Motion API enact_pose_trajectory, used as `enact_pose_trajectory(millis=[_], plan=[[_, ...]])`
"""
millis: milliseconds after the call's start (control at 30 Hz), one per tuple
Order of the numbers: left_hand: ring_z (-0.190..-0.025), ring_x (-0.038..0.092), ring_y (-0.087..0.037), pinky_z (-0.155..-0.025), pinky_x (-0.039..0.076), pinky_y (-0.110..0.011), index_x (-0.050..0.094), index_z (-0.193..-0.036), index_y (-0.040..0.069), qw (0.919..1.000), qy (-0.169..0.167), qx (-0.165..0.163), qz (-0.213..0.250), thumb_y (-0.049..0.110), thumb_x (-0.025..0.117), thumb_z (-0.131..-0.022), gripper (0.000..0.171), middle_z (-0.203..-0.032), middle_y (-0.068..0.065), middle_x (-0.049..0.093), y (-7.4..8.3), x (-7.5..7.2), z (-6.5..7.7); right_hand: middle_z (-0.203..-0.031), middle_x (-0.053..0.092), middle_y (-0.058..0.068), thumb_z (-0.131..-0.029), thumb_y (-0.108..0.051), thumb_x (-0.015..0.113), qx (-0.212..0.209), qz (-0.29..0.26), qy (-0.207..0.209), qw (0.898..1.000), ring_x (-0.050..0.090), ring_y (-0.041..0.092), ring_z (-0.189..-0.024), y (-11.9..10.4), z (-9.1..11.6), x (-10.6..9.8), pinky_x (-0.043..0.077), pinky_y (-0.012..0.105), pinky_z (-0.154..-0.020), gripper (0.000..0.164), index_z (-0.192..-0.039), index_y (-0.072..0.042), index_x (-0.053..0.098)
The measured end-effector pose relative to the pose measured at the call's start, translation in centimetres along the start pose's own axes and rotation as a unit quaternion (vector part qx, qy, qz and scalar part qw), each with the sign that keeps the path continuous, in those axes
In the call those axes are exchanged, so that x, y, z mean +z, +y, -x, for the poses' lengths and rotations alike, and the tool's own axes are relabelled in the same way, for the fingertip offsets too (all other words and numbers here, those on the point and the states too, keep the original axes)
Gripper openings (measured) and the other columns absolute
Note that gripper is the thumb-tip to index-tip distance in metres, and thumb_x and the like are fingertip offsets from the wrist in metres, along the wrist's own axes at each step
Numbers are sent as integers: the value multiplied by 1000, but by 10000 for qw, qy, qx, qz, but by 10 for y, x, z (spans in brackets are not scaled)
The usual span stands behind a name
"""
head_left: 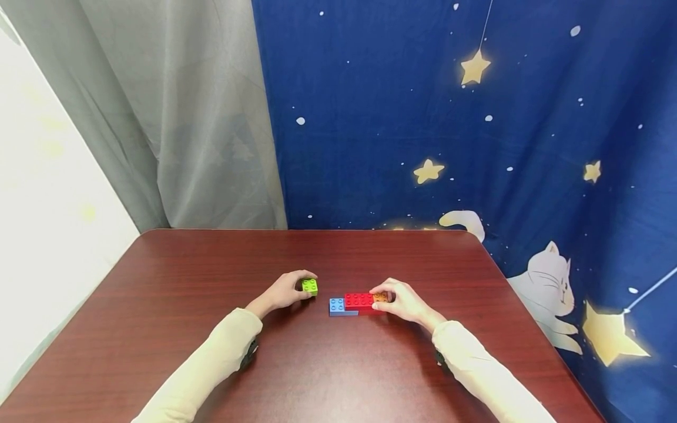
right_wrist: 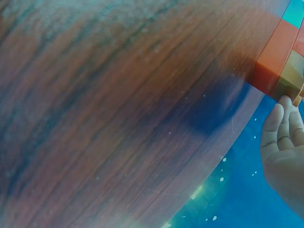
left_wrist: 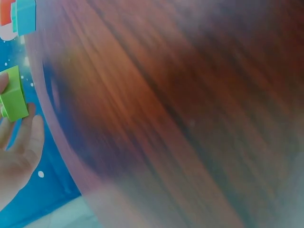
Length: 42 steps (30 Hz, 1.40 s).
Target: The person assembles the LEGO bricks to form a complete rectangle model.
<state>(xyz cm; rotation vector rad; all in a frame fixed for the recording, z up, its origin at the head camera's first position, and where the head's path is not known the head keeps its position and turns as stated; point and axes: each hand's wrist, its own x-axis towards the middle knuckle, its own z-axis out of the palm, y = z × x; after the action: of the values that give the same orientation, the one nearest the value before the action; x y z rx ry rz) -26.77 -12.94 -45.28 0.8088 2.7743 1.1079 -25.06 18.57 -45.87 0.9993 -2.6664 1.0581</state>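
Observation:
My left hand (head_left: pixel 284 290) pinches a lime-green toy building brick (head_left: pixel 309 286) between thumb and fingers. The same green brick (left_wrist: pixel 15 95) shows at the left edge of the left wrist view. Just to its right sits a joined row of bricks: a blue brick (head_left: pixel 336 305) at the left, a red brick (head_left: pixel 358 300) in the middle and an orange brick (head_left: pixel 381 297) at the right. Another red brick (head_left: pixel 372 312) lies beneath them. My right hand (head_left: pixel 407 301) grips the orange end, thumb in front and fingers behind, partly hiding it.
The bricks are on a dark red-brown wooden table (head_left: pixel 317 364) with rounded far corners. Behind it hang a grey curtain (head_left: pixel 211 117) and a blue curtain (head_left: pixel 370 117) with stars and a white cat. Light sleeves cover both forearms.

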Motion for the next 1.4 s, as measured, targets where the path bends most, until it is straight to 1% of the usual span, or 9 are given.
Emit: enact_pose_trajectory(millis=[133,333,467,667,800,933,1067,1200,1400], plan=[[-82,49,-19,-74,40,-36,56,-112,3,9998,-59,162,34,7,66,-76,37,-101,-5,57,5,3,1,-79,53,-5,-72,-25,74,68,23,-19,10000,44,11,-64,1,0,0,38,23,-55,31,-99,-12,66],[-82,49,-17,-74,42,-39,57,-110,1,9987,-166,481,-13,7,66,-76,36,-101,-5,57,11,6,1,-79,53,-4,-72,-26,73,99,-15,-60,9999,45,13,-64,0,0,-1,39,24,-55,32,-99,-11,66],[-83,49,-16,-74,42,-39,56,-111,1,9984,-220,528,19,8,66,-77,36,-102,-5,57,16,7,1,-79,54,-4,-72,-26,73,104,-22,-54,9999,45,12,-64,0,0,-1,38,23,-55,31,-100,-12,66],[-87,49,-17,-78,42,-39,56,-112,3,9980,-301,507,239,9,66,-78,36,-105,-4,56,24,9,0,-79,53,-4,-72,-24,73,69,-66,-34,9999,45,13,-63,-1,0,-1,38,24,-55,32,-99,-10,66],[-86,49,-17,-77,42,-41,56,-111,2,9968,-302,632,394,8,66,-77,36,-103,-4,57,28,12,-1,-79,53,-4,-72,-24,74,72,-46,-21,10000,45,14,-63,-1,0,-1,38,24,-55,32,-99,-11,66],[-86,51,-15,-76,43,-41,57,-110,1,9951,-293,834,451,7,66,-77,35,-102,-4,57,30,15,-2,-79,53,-5,-72,-25,74,106,-1,-29,9999,46,14,-64,0,0,0,39,23,-55,31,-99,-12,66],[-87,52,-16,-77,43,-41,57,-110,1,9935,-312,977,499,8,66,-77,35,-102,-4,58,31,17,-3,-79,53,-5,-72,-25,73,100,9,-36,9999,46,15,-63,2,1,1,39,23,-55,31,-99,-11,66],[-87,52,-18,-76,44,-40,56,-110,0,9931,-387,957,558,7,66,-77,35,-104,-5,57,34,19,-4,-79,53,-5,-72,-26,73,199,33,-103,9997,47,17,-64,3,0,1,39,24,-56,32,-100,-12,66],[-88,51,-16,-76,46,-34,56,-112,2,9946,-505,724,552,8,66,-78,36,-106,-4,56,37,24,-4,-79,52,-7,-72,-27,73,278,50,-117,9995,47,15,-65,4,0,1,39,23,-56,31,-100,-14,66]])
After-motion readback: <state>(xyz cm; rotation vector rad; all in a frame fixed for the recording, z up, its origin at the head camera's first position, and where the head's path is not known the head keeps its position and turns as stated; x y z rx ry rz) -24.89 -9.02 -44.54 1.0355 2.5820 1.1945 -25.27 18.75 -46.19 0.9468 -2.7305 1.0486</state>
